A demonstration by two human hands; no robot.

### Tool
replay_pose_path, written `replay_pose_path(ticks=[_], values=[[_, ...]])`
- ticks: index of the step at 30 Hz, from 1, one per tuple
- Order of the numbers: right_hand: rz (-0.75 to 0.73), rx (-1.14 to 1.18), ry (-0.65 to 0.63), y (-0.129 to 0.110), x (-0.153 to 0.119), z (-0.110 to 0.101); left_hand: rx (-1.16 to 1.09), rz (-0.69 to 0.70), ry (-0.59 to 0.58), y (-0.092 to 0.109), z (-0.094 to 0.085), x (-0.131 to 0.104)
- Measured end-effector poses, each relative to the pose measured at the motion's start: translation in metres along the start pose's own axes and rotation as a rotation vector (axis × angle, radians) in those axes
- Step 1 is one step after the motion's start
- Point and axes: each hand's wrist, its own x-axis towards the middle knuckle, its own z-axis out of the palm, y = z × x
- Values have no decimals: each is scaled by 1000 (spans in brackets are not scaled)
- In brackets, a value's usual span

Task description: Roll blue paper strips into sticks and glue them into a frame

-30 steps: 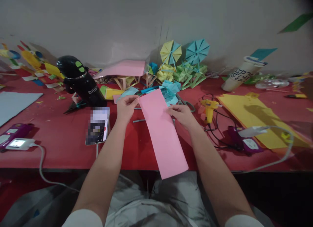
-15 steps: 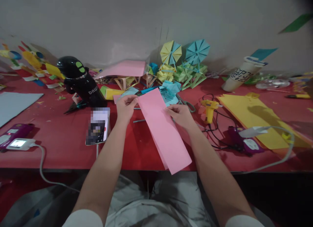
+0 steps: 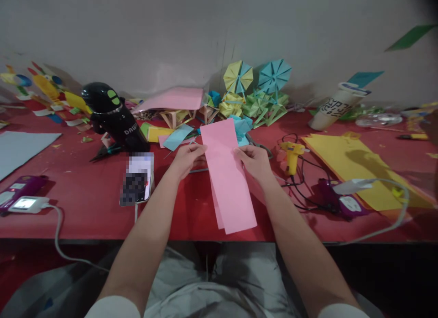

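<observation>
Between my two hands is a long pink sheet of paper [image 3: 228, 181], folded lengthwise, its layers slightly apart at the lower left. My left hand [image 3: 187, 160] grips the left edge in its upper part, thumb on the front. On the opposite edge, at about the same height, my right hand [image 3: 252, 161] pinches the paper between thumb and fingers. The sheet slants a little, its lower end near the table's front edge. Partly hidden behind its top is crumpled blue paper [image 3: 243, 126].
Left stand a black bottle [image 3: 114, 117] and a phone [image 3: 138, 179]. Right are a yellow glue gun [image 3: 292, 156], a purple power strip [image 3: 342, 199], yellow sheets [image 3: 362, 167] and a leaning cup [image 3: 337, 106]. Folded paper umbrellas [image 3: 238, 76] stand at the back of the red table [image 3: 92, 217].
The pink paper has turned more upright, its lower end swinging left. My left hand has shifted right and down along its edge; my right hand stays nearly in place.
</observation>
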Motion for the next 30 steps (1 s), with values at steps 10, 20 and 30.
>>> replay_pose_path(ticks=[10, 20, 30], values=[[-14, -25, 34, 2, 1, -1, 86, -15, -27, -1, 1, -5], [81, 52, -32, -2, -1, 1, 105, 189, 38, -5, 0, 2], [94, 2, -153, -7, -5, 1, 203, 364, 133, -3, -7, 6]])
